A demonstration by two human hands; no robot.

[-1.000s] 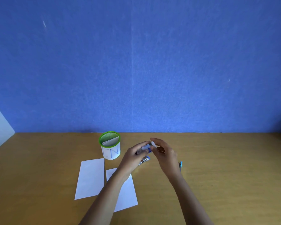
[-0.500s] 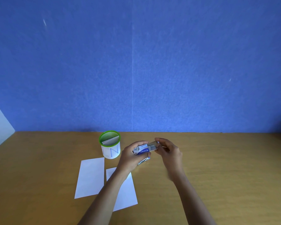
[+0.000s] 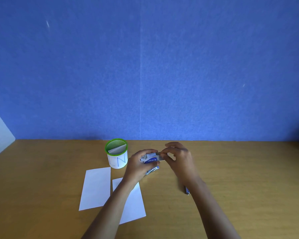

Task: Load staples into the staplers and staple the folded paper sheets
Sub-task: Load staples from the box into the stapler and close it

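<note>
My left hand (image 3: 138, 165) holds a small blue and white staple box (image 3: 149, 158) above the table. My right hand (image 3: 178, 156) pinches the grey inner tray (image 3: 160, 154) that sticks out of the box's right end. A blue stapler (image 3: 152, 170) lies on the table just under my left hand, partly hidden. Two folded white paper sheets lie side by side: one at the left (image 3: 96, 188), the other (image 3: 131, 202) partly under my left forearm. The tip of a second stapler (image 3: 187, 191) shows beside my right forearm.
A white cup with a green mesh rim (image 3: 116, 156) holds more folded paper, just left of my hands. The wooden table (image 3: 248, 178) ends at a blue wall. A white panel stands at the far left edge.
My hands turned the staple box level and moved slightly left. My right fingers shifted to the box's right end, and the grey tray now sticks out of it.
</note>
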